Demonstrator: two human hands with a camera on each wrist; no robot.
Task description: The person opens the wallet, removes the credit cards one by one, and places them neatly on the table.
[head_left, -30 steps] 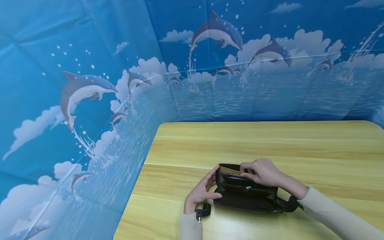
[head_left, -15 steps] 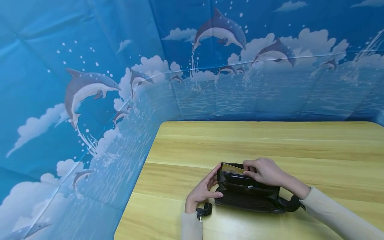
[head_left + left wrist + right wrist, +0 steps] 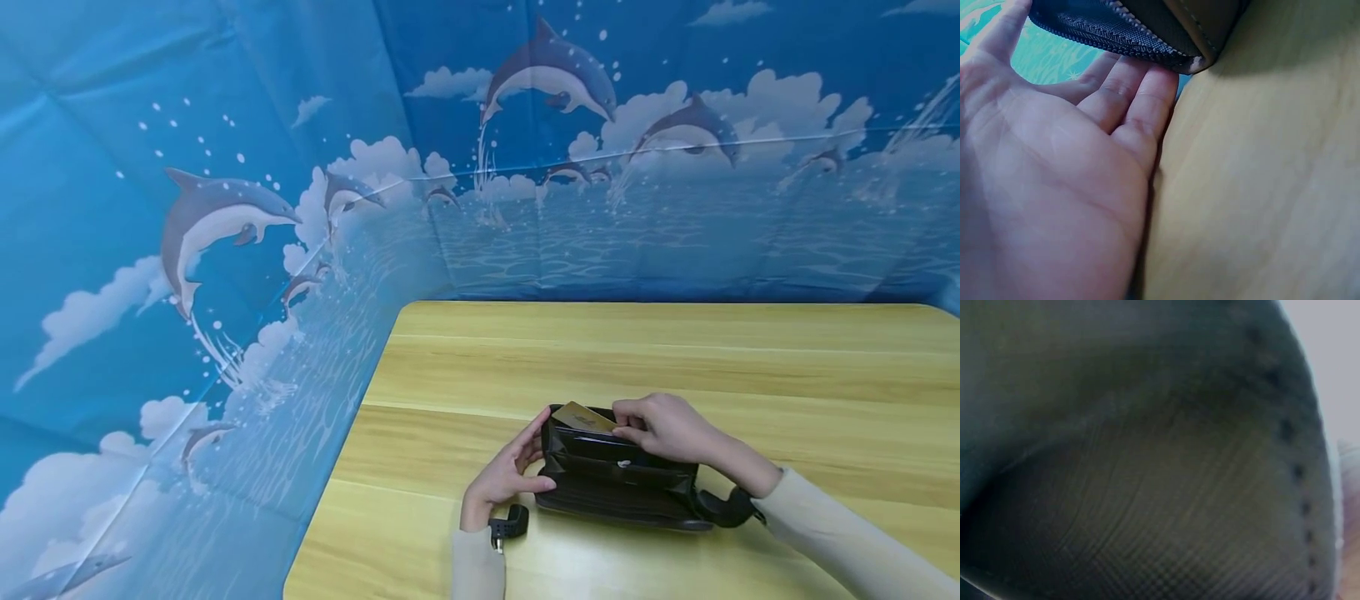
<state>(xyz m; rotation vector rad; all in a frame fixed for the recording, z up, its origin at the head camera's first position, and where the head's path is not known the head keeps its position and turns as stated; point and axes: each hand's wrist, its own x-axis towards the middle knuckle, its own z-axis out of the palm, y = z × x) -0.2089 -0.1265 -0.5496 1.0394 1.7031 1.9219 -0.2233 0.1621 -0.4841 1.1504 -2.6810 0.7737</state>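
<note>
A dark zip-around wallet (image 3: 622, 504) lies spread open on the table, its inner pockets facing up. My left hand (image 3: 498, 485) grips its left end, thumb on the front flap and index finger up at the back corner. In the left wrist view, the fingers (image 3: 1147, 106) of that hand reach under the zipper edge (image 3: 1141, 47). Between thumb and fingers, my right hand (image 3: 667, 429) pinches a gold card (image 3: 581, 418) at its right end. The card tilts up out of the back compartment, its lower edge hidden inside. Dark wallet material (image 3: 1147, 487) fills most of the right wrist view, blurred.
The wood-grain table (image 3: 450, 358) stretches beyond and to both sides of the wallet. A blue dolphin-print sheet (image 3: 337, 250) hangs along its left and back edges. Black camera mounts sit at the wrists, the right one (image 3: 727, 508) close against the wallet's right end.
The gold card has risen and tilted further out of the back compartment, its left end now showing more. My right hand has shifted slightly right and up; my left keeps its hold.
</note>
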